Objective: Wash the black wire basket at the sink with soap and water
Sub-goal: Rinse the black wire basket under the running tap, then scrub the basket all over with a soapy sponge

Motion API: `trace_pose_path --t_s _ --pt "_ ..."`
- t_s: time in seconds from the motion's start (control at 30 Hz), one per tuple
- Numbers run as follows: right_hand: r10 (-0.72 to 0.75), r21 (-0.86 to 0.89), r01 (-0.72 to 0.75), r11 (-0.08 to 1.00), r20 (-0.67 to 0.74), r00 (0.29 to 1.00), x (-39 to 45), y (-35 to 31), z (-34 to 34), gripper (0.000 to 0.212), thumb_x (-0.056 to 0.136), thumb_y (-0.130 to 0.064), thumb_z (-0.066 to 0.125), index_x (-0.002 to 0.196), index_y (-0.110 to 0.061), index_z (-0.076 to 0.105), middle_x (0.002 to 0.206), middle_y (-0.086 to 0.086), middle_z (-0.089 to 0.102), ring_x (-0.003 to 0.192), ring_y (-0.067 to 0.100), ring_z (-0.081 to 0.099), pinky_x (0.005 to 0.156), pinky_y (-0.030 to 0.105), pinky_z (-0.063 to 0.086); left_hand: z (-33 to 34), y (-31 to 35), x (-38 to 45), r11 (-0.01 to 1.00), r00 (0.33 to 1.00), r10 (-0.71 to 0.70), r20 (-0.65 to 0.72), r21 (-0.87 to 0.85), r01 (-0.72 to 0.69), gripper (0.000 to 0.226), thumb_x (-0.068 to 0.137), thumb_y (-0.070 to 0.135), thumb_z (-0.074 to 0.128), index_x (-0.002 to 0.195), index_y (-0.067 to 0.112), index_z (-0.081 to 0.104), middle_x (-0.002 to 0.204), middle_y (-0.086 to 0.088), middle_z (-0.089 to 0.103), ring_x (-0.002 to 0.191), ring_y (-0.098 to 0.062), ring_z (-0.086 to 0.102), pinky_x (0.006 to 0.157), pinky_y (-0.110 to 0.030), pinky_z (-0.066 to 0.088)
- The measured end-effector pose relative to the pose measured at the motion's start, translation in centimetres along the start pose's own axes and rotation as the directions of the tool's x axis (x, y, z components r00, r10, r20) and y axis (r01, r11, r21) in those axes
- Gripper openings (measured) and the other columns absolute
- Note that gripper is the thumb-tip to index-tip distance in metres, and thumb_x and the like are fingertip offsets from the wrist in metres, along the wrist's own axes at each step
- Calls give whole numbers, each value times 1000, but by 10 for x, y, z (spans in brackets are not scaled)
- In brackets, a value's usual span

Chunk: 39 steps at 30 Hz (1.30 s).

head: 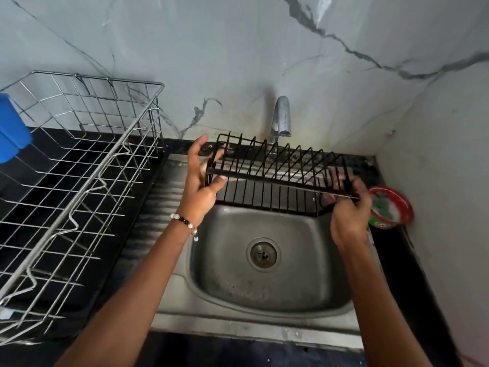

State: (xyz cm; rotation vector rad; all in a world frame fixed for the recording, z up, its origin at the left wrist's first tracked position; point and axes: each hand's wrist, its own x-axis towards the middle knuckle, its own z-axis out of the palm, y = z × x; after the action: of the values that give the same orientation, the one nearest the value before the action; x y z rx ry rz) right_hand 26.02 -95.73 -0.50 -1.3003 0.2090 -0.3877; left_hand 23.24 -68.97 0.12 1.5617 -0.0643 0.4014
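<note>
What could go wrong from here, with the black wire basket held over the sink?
The left hand holds the black wire basket mostly with thumb and fingertips, so that end might slip into the sink. Its upright wires sit near the tap and could knock it. The right hand could bump the red tub.

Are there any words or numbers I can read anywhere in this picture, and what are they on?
No text here can be read.
Red and green tub right of the sink: a small white mark on its green side, too blurred to read.
Black wire basket, tap, silver rack, blue thing: no writing shows.
</note>
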Motion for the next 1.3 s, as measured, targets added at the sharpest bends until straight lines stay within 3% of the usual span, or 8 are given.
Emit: trace_pose_path --t_s 0.2,0.4,0.53,0.67,0.77,0.93,1.07,1.3 --pt "-188 128 174 976 102 977 -3 11 -12 36 88 12 47 90 -22 58 85 -17 61 85 3 52 81 22 43 0 -3 0 943 981 148 126 280 -178 77 82 -18 48 150 9 25 151 16 29 141 -5 36 103 -7 33" --pt "-145 71 137 988 121 982 -5 26 -20 18 90 -10 60 87 -27 65 90 -9 63 89 13 54 83 31 45 -4 -31 -6 941 992 -20 125 338 -23 71 82 -21 58 143 10 40 141 10 46 131 12 41 113 -11 26" --pt "178 -188 -144 972 182 967 -1 16 -22 31 92 4 51 91 -24 64 91 -5 63 87 11 56 73 25 43 11 -25 5 936 937 -344 -54 60 347 36 81 -12 61 105 15 64 105 3 65 96 -5 62 100 -26 42" --pt "555 -394 -423 816 330 764 20 -12 -41 8 88 -19 66 95 -17 64 89 0 65 82 13 60 69 27 46 21 -22 16 756 762 -636 -123 95 647 18 88 9 64 97 24 66 92 3 65 75 -13 52 62 -28 37" --pt "506 -599 -293 745 222 834 50 -25 -66 34 74 -31 79 104 -22 66 98 -5 67 87 12 61 67 25 45 30 -23 14 617 633 -768 -97 150 772 9 95 22 59 102 24 65 98 3 68 85 -21 52 71 -35 39" --pt "127 -798 -115 591 -49 991 106 -9 -106 12 82 -31 69 86 -22 74 92 8 73 94 28 68 79 33 51 51 -29 6 491 505 -856 -109 137 861 12 98 36 54 98 26 60 111 -1 68 111 -33 51 89 -52 43" --pt "206 -977 47 207 91 974 133 10 -130 25 80 -20 70 103 -11 72 107 20 69 105 37 63 91 38 49 62 -33 4 446 454 -884 -112 91 890 19 97 36 54 106 21 60 114 -6 68 115 -37 51 86 -54 45" --pt "241 -969 215 121 239 941 141 24 -135 33 73 -16 74 105 -10 73 108 18 70 101 33 65 89 39 51 76 -36 3 403 404 -907 -119 31 915 23 98 41 50 102 20 60 111 -6 66 110 -34 51 81 -49 45"
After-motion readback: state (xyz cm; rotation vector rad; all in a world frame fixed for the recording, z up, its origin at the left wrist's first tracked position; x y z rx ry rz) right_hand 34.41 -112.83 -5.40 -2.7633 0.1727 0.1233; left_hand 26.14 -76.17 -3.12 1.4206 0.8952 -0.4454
